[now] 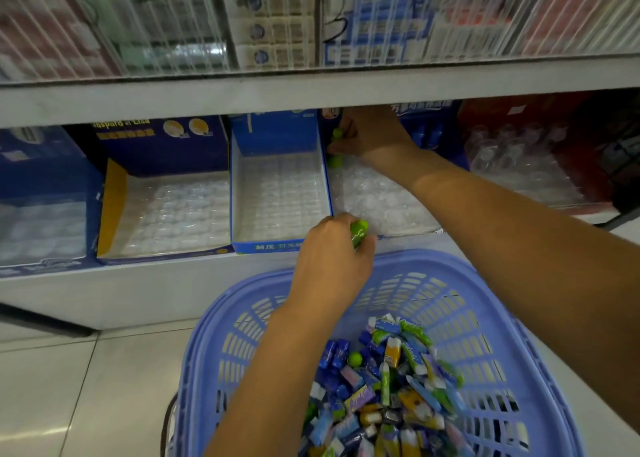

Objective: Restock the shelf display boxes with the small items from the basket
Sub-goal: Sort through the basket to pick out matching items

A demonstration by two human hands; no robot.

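In the head view, the right hand [372, 133] at upper centre pinches green items [336, 134] into the back of a display box [388, 200], likely filling rearward first. The left hand [334, 254] grips another green item [358, 231] at centre, ready. The basket [485, 283] sits below.

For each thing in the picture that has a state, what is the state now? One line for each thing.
Left hand: closed on a green item, at the shelf's front edge.
Right hand: holding green items at the back of the dark blue box.
Basket: partly filled with small wrapped items.
Light blue box: open, clear tray with no items.
Yellow-sided box: open, clear tray with no items.
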